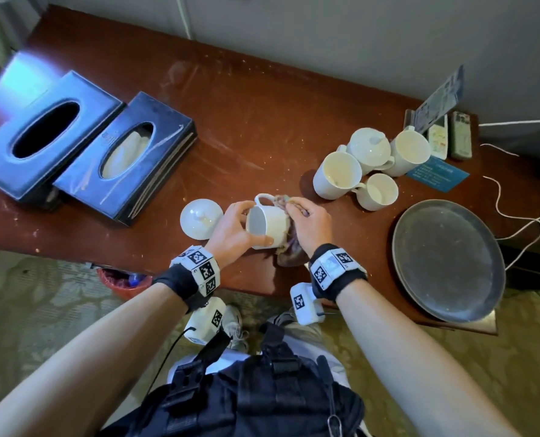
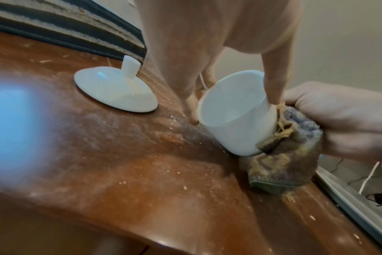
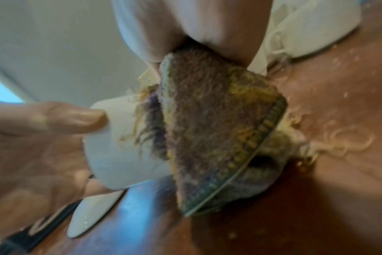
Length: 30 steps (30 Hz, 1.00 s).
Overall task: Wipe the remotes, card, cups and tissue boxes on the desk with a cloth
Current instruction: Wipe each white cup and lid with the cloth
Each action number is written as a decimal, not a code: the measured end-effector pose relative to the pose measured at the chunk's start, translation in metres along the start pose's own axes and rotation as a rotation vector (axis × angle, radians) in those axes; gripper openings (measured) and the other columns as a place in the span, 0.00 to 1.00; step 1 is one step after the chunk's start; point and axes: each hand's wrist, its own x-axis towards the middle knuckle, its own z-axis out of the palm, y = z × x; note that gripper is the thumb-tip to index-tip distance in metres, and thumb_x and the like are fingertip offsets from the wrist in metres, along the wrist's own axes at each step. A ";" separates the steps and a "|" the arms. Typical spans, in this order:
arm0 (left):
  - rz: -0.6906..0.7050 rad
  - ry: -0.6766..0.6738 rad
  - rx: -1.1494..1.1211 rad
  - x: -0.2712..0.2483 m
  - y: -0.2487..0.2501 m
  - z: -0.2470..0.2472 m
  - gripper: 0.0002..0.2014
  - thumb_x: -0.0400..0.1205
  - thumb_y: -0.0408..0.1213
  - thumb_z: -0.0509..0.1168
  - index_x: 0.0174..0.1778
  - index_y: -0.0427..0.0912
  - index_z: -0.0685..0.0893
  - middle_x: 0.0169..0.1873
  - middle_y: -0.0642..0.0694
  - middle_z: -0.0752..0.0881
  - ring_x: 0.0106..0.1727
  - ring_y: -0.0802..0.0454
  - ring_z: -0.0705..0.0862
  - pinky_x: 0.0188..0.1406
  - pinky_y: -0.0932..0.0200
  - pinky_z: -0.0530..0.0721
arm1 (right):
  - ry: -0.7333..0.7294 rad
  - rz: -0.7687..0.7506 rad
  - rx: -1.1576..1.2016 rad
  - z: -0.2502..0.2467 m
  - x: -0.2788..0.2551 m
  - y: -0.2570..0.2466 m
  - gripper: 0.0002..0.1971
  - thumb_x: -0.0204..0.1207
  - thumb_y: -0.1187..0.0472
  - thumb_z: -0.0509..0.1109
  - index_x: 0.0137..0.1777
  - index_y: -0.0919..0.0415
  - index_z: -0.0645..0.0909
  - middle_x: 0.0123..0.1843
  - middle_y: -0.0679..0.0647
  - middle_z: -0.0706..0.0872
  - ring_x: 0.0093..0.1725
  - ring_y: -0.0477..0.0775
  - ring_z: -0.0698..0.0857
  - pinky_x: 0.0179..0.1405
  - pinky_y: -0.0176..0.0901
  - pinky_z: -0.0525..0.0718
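The left hand [image 1: 230,227] holds a white cup [image 1: 267,227] tipped on its side, just above the near edge of the brown surface [image 1: 262,121]. Its fingers [image 2: 273,82] curl around the rim, with the thumb on the near side. The open mouth of the cup faces left.

The right hand [image 1: 309,225] grips a fuzzy brown and purple cloth [image 2: 283,165] and presses it against the bottom of the cup. Its fingers are curled tight around the cloth. A loose end of the cloth hangs down and touches the surface.

A white lid [image 1: 201,218] lies just left of the cup, knob up.

Two dark tissue boxes [image 1: 82,146] sit side by side at the far left. One has a white tissue showing in its hole.

Four more white cups [image 1: 369,165] stand close together to the right, one with a lid on. Behind them, at the far right, lie two remotes [image 1: 450,135], and a printed card [image 1: 440,100] leans up against the wall. A blue card [image 1: 437,178] lies flat beside the cups.

A round gray tray [image 1: 448,260] rests at the near right, partly over the edge.
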 end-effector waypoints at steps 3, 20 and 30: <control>-0.028 -0.072 -0.008 0.001 0.002 -0.002 0.45 0.64 0.42 0.84 0.77 0.46 0.70 0.66 0.47 0.78 0.65 0.47 0.80 0.64 0.43 0.83 | -0.021 0.065 -0.017 -0.009 0.003 0.007 0.09 0.81 0.60 0.69 0.56 0.59 0.88 0.49 0.47 0.87 0.54 0.49 0.84 0.56 0.38 0.78; -0.014 -0.048 0.038 0.011 0.023 0.001 0.45 0.63 0.49 0.81 0.75 0.47 0.69 0.63 0.47 0.80 0.62 0.47 0.82 0.62 0.46 0.84 | -0.023 -0.266 0.070 -0.007 -0.001 -0.015 0.11 0.82 0.62 0.69 0.60 0.54 0.89 0.62 0.45 0.88 0.65 0.41 0.83 0.69 0.38 0.78; 0.011 -0.004 0.106 0.014 0.021 0.005 0.47 0.62 0.56 0.82 0.77 0.51 0.72 0.66 0.48 0.78 0.64 0.47 0.81 0.66 0.41 0.82 | -0.007 -0.197 -0.131 -0.012 -0.002 0.004 0.12 0.83 0.62 0.68 0.63 0.57 0.88 0.71 0.53 0.83 0.73 0.48 0.78 0.72 0.25 0.65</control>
